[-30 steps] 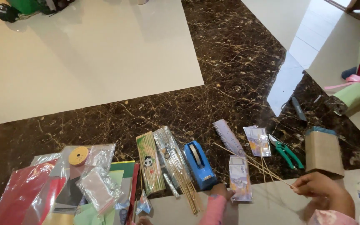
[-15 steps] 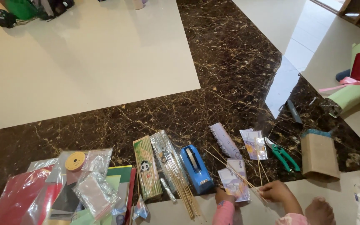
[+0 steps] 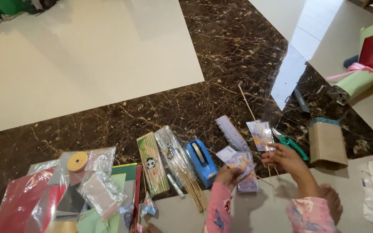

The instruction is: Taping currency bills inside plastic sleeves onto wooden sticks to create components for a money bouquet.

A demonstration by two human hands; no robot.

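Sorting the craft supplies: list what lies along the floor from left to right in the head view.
Red sheet → yellow ribbon roll → green skewer pack → blue tape dispenser → left hand → right hand → brown paper bag.

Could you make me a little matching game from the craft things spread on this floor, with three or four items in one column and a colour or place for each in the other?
Things:
1. tape dispenser
2. scissors
3. ribbon
4. roll of tape

Colours and places:
A. pink, tied round a light green roll at far right
B. yellow, lying on clear plastic bags at left
C. blue, beside the bamboo sticks
D. green handles, right of the right hand

Pairs: 1-C, 2-D, 3-A, 4-B
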